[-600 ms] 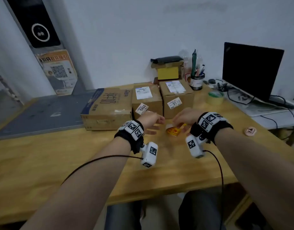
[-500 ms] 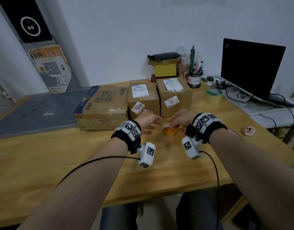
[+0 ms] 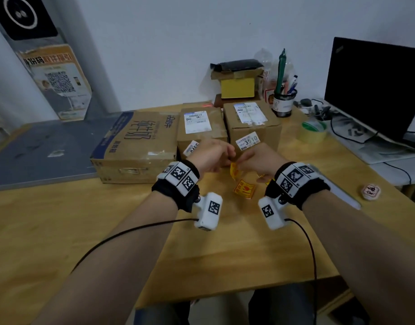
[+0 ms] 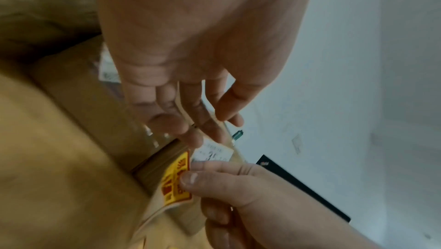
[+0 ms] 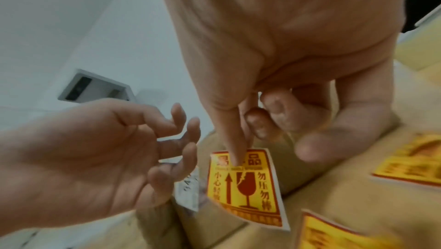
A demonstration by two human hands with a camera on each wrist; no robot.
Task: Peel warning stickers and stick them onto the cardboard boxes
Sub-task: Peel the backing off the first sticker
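A yellow and red fragile-goods sticker [image 5: 248, 187] hangs from my right hand [image 5: 241, 151], pinched at its top edge between thumb and forefinger. The same sticker [image 3: 234, 171] shows in the head view, lifted off the table in front of the middle box [image 3: 201, 127] and right box [image 3: 252, 123]. My left hand [image 4: 224, 121] is close beside it, and its thumb and fingers seem to pinch a pale thin backing strip [image 4: 232, 145] that runs down toward the sticker [image 4: 176, 183]. A large cardboard box [image 3: 136, 146] lies to the left.
More warning stickers [image 3: 244, 189] lie on the wooden table [image 3: 61, 219] under my hands. A tape roll [image 3: 313, 132], a pen cup [image 3: 282, 102], a laptop [image 3: 375, 87] and a round badge [image 3: 370, 192] are to the right. Small boxes are stacked by the wall.
Both hands have risen from the stickers on the table, and the right hand now holds one sticker in the air. The head view has shifted slightly.
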